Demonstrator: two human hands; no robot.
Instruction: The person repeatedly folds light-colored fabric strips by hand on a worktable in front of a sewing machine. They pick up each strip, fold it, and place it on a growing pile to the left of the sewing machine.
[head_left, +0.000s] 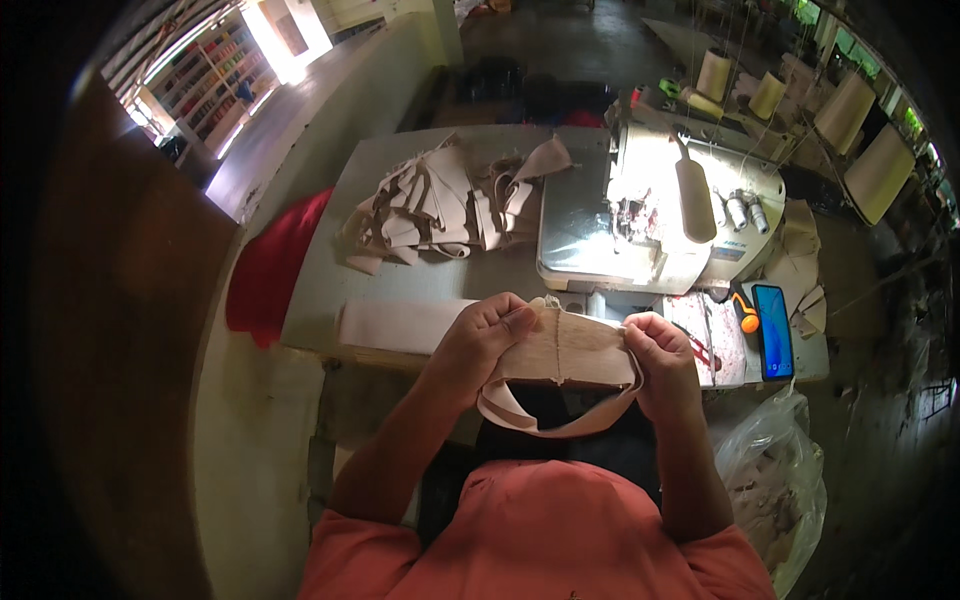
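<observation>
A beige fabric band [592,348] is stretched between my two hands in front of the sewing machine [580,225]. It forms a closed loop, its lower part hanging in a curve toward me. A stitched seam runs down the middle of the upper stretch. My left hand [490,335] is closed on the band's left end, thumb on top. At the right end, my right hand [664,362] pinches the band between thumb and fingers. Beyond my left hand, a heap of loose beige fabric strips [425,205] lies on the table [325,290].
Right of the machine lie a phone [772,335] with a lit blue screen and an orange round item [750,323]. A clear plastic bag [775,470] with scraps hangs below. Thread cones [846,110] stand far right. Red cloth [275,270] lies at the table's left edge.
</observation>
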